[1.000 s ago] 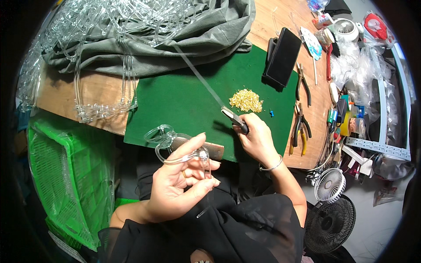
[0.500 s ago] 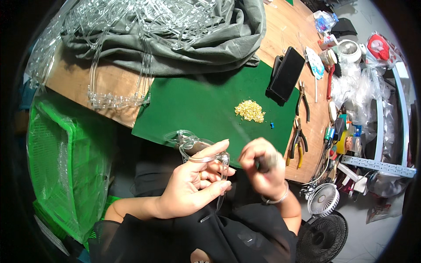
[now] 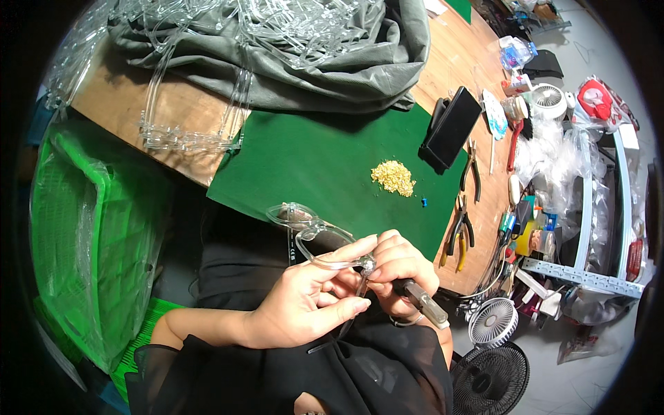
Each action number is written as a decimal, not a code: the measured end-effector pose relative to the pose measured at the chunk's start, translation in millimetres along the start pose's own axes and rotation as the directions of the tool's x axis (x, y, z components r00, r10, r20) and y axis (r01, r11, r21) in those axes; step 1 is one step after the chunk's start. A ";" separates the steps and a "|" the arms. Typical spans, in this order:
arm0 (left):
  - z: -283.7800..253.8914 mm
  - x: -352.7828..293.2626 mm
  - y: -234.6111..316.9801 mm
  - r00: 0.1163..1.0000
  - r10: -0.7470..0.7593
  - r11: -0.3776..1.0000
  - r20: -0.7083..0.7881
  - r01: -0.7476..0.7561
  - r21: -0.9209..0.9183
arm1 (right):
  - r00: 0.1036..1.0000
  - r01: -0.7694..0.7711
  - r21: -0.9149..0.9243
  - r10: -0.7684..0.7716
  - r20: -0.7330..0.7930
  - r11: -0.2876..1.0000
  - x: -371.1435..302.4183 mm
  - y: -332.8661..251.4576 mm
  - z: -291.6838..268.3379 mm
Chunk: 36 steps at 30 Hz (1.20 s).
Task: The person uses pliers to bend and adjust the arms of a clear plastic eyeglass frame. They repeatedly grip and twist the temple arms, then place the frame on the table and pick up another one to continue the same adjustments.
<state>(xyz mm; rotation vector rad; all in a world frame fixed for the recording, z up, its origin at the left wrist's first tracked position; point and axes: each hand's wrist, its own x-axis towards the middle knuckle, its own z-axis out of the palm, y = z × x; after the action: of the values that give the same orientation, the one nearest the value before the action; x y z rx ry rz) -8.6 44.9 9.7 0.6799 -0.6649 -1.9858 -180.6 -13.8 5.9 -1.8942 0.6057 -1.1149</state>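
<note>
My left hand [image 3: 297,308] is closed on a clear plastic eyeglass frame [image 3: 326,264], its thumb and fingers at the hinge end. The frame's rims point away to the far left, and one temple hangs down past my thumb. My right hand [image 3: 402,268] is against the same hinge, thumb and fingertips pinched there; whatever tiny piece they may hold is hidden. Lying in the right palm is a hand tool [image 3: 427,306] with a dark section and a pale grey end, pointing back to the lower right. Beyond my hands, a pile of small gold-coloured pieces [image 3: 393,178] rests on the green mat [image 3: 290,159].
Many clear frames [image 3: 290,31] lie heaped on grey cloth [image 3: 346,90] at the back. Right of the mat are a black phone-like slab [image 3: 453,128], pliers [image 3: 471,176] and yellow-handled pliers [image 3: 458,232]. A green crate [image 3: 90,242] stands left, fans [image 3: 492,321] lower right.
My right hand has moved left and in to the hinge of the eyeglass frame, and the tool in its palm now shows clearly. The left hand keeps its hold.
</note>
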 end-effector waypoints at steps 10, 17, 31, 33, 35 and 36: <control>-1.9 0.9 -4.6 0.996 -0.008 0.998 0.088 0.003 0.058 | 1.000 -0.027 -0.027 0.026 -0.008 0.999 -4.0 -5.7 -3.1; -2.0 -0.3 -5.0 0.995 0.073 0.977 0.075 -0.087 0.193 | 0.999 -0.032 -0.057 0.034 0.032 0.998 -3.4 -8.3 -2.7; -5.3 0.4 -0.7 0.992 0.036 0.965 0.124 -0.067 0.252 | 0.998 -0.038 0.046 0.040 -0.042 0.998 -11.5 -1.6 3.9; -3.6 -0.3 -3.1 0.996 0.023 0.995 0.091 -0.031 0.091 | 0.998 -0.041 0.064 0.044 -0.049 0.997 -12.5 -1.1 5.3; -2.4 0.1 -3.5 0.997 0.001 1.000 0.073 -0.001 -0.002 | 0.997 -0.038 0.085 0.044 -0.067 0.996 -12.7 0.4 7.1; -1.9 0.5 -2.3 0.997 -0.012 1.000 0.070 0.013 -0.012 | 0.996 -0.037 0.097 0.045 -0.078 0.995 -13.1 1.3 7.5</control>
<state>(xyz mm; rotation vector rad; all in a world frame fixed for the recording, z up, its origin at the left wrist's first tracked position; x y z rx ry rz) -8.8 45.1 6.7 0.6108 -0.6916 -2.0310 -180.4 -1.8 -3.2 -1.7557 0.6223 -1.1771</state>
